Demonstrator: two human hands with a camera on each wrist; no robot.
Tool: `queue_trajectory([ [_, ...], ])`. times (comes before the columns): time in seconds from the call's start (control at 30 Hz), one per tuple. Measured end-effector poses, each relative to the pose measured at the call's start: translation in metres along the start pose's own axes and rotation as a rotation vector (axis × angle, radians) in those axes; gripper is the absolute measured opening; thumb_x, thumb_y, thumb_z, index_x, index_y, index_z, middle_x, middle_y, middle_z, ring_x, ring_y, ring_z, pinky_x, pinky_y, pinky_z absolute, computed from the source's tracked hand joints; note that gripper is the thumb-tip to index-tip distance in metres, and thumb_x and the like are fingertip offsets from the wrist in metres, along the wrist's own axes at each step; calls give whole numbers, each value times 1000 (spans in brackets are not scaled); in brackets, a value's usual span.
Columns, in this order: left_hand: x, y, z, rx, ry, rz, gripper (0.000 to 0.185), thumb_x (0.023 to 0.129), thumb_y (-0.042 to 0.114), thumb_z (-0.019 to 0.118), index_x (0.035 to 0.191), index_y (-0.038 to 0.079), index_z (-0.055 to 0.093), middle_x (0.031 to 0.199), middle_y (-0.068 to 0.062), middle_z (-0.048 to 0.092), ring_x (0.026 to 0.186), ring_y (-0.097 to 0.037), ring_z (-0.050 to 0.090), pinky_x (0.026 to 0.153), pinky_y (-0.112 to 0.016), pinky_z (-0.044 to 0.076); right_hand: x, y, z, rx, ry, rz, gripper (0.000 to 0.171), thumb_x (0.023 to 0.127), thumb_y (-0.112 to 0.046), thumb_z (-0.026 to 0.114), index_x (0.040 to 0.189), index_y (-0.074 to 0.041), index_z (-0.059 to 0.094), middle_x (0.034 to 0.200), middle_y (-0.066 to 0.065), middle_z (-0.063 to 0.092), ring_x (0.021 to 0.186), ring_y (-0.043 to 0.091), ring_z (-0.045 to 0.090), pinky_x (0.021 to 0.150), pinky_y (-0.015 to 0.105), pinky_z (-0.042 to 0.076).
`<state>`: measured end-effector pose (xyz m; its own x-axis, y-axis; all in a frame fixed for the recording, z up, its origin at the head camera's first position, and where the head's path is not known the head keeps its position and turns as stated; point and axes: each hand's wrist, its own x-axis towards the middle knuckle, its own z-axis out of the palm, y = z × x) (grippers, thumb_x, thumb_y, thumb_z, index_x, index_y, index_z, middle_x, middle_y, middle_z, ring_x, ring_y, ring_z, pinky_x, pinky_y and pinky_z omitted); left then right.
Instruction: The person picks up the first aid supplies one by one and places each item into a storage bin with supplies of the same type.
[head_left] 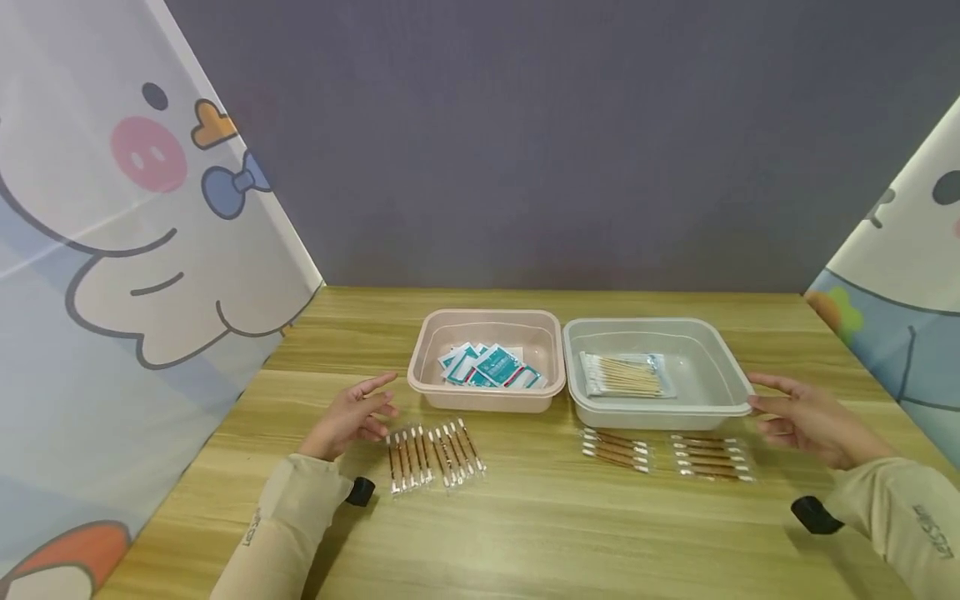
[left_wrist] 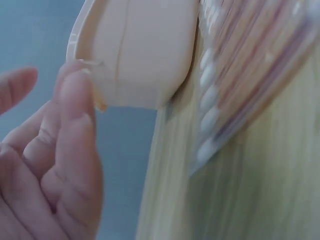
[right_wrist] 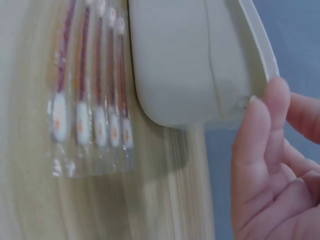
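Observation:
My left hand [head_left: 351, 419] hovers at the left of a pink plastic tub [head_left: 487, 402], fingers loosely bent and holding nothing. Inside that tub lie several teal-and-white sachets [head_left: 501, 367]. At the right corner of a pale grey tub [head_left: 652, 418] is my right hand [head_left: 813, 423]; its fingertips are at the rim, thumb apart, with no grip around it. The right wrist view shows these fingers [right_wrist: 255, 135] close against the tub's corner; whether they press on it I cannot tell. A clear bag of cotton swabs [head_left: 626, 377] lies in the grey tub.
Two clear strips of brown-stemmed swabs [head_left: 408, 458] lie before the pink tub. Two more such strips [head_left: 712, 458] lie before the grey tub. Both tubs stand side by side on a wooden table [head_left: 525, 533], with a grey panel [head_left: 525, 150] behind and cartoon-printed panels at both sides.

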<state>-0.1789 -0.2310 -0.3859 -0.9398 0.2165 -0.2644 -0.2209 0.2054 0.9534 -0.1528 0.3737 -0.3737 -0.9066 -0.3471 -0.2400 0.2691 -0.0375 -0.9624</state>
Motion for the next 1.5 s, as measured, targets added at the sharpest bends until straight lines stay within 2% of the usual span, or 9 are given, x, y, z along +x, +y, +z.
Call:
queue_trajectory([
  [0.2,0,6,-1,170,41,13,65,94,18,60,149,2,29,94,-16,69,59,-14,63,59,-31,54,-1,3,3,63,-75,-34,47,103,-7,42,112,-46,65,89,2,68,67,10,67,62,26,56],
  [0.37,6,4,2,320,6,43,67,90,12,65,147,-1,32,96,-17,67,65,-18,62,58,-28,49,-3,4,5,75,-83,-47,44,102,-8,45,112,-46,65,88,4,70,65,8,66,60,25,56],
  [0.53,8,-1,8,591,-48,103,68,82,14,76,141,0,45,110,-19,63,92,-27,61,76,-41,52,-4,4,5,64,-86,-58,43,102,-9,46,112,-46,65,89,4,71,65,7,65,59,23,55],
  [0.63,8,-2,11,671,-71,114,67,77,15,80,136,2,51,117,-21,59,103,-35,58,86,-51,49,-4,5,5,85,-91,-61,43,102,-9,46,113,-45,65,89,5,71,65,7,66,59,23,55],
  [0.7,8,-3,12,718,-93,122,64,75,15,82,132,2,55,113,-19,60,102,-33,58,87,-51,48,-3,6,5,95,-95,-62,43,102,-9,46,113,-45,65,90,5,71,66,8,66,60,23,55],
  [0.93,8,-3,18,822,-103,99,48,69,11,85,108,-1,60,86,-8,58,76,-20,52,69,-38,46,-4,6,6,105,-88,-61,42,102,-8,47,113,-45,65,90,7,71,66,8,66,60,23,55],
  [1.3,14,2,24,1063,-55,-13,50,65,16,88,107,4,63,102,-10,65,88,-25,59,80,-47,49,-6,7,9,110,-71,-60,42,101,-8,48,113,-44,65,89,7,70,66,9,67,61,23,55],
  [1.4,13,4,25,1086,-35,-38,47,65,16,88,104,4,64,101,-9,65,87,-25,59,77,-46,49,-6,7,10,107,-62,-62,41,101,-8,49,113,-44,65,88,7,70,66,9,67,60,23,55],
  [1.5,11,6,25,1085,-30,-53,35,66,16,87,91,6,64,87,-5,62,76,-22,55,68,-39,47,-5,6,11,103,-51,-64,40,100,-9,49,112,-44,65,87,7,70,65,9,66,60,23,55],
])
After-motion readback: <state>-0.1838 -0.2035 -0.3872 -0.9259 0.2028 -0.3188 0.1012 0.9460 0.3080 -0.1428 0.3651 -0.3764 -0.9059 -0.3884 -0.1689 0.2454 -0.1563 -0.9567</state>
